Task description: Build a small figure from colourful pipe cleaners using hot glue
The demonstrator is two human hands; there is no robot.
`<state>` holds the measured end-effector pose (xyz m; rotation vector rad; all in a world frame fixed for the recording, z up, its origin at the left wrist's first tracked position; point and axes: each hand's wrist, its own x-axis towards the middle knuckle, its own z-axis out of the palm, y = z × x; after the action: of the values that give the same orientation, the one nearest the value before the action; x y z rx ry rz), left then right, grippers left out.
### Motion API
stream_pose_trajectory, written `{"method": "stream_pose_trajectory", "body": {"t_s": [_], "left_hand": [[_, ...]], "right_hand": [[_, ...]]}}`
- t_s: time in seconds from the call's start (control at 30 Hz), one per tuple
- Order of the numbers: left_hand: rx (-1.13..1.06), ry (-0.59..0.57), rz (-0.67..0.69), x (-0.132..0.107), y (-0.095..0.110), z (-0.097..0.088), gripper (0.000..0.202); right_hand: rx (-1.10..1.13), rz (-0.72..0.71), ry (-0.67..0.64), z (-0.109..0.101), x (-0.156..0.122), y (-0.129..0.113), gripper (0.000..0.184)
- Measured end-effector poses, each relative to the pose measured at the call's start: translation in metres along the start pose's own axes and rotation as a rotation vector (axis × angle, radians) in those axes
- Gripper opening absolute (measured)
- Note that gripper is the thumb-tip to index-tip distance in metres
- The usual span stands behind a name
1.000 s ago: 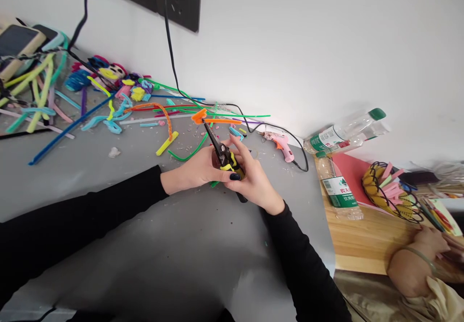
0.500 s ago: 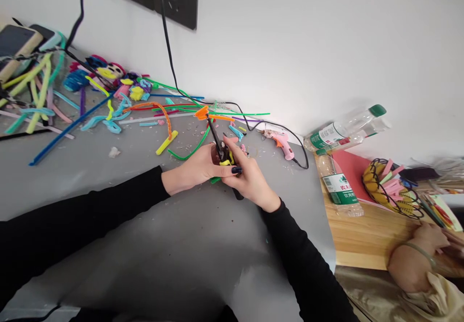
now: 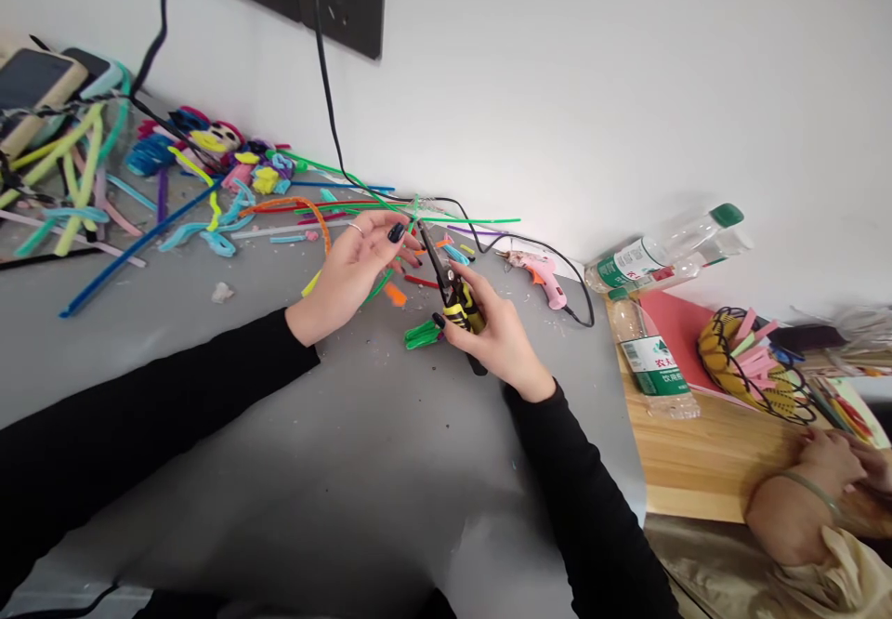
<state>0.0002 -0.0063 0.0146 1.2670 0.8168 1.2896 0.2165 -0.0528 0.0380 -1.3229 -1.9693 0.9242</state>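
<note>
R hand (image 3: pixel 498 331) has its fingers wrapped round the pliers' (image 3: pixel 447 286) handles above the counter (image 3: pixel 390 470), prob. for leverage w/ the tips angled up to the L hand (image 3: pixel 359 261). L fingers are curled by those tips, can't tell if they pinch anything; green bundle (image 3: pixel 421 335) lies just beside the R hand, presumably for quick reach.
</note>
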Motion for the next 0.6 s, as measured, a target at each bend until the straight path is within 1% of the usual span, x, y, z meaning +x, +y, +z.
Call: {"method": "stream_pose_trajectory", "body": {"t_s": [0.1, 0.2, 0.27, 0.33, 0.37, 0.43, 0.5, 0.53, 0.57, 0.6], "left_hand": [[0.146, 0.113, 0.0, 0.006, 0.003, -0.009, 0.031], [0.253, 0.18, 0.007, 0.01, 0.003, -0.014, 0.024], [0.307, 0.17, 0.012, 0.011, 0.005, -0.017, 0.022], [0.359, 0.105, 0.013, 0.012, 0.009, -0.019, 0.021], [0.385, 0.035, 0.006, 0.013, 0.013, -0.02, 0.02], [0.462, -0.154, -0.052, 0.014, 0.024, -0.024, 0.021], [0.581, -0.41, -0.093, 0.013, 0.039, -0.03, 0.024], [0.666, -0.558, -0.104, 0.011, 0.047, -0.033, 0.023], [0.732, -0.731, -0.128, 0.008, 0.055, -0.036, 0.021], [0.76, -0.877, -0.153, 0.003, 0.06, -0.04, 0.02]], "right_hand": [[-0.022, 0.018, 0.017, -0.003, 0.0, -0.002, 0.069], [-0.039, 0.031, 0.069, -0.006, 0.001, -0.002, 0.069], [-0.035, 0.037, 0.133, -0.008, 0.002, 0.002, 0.065], [-0.039, 0.043, 0.221, -0.009, 0.004, 0.008, 0.061], [-0.056, 0.046, 0.269, -0.009, 0.005, 0.011, 0.059], [-0.142, 0.053, 0.353, -0.012, 0.006, 0.018, 0.056], [-0.274, 0.06, 0.386, -0.016, 0.007, 0.025, 0.055], [-0.341, 0.056, 0.383, -0.018, 0.008, 0.028, 0.055], [-0.399, 0.046, 0.374, -0.019, 0.008, 0.031, 0.054], [-0.448, 0.032, 0.357, -0.021, 0.008, 0.033, 0.053]]}}
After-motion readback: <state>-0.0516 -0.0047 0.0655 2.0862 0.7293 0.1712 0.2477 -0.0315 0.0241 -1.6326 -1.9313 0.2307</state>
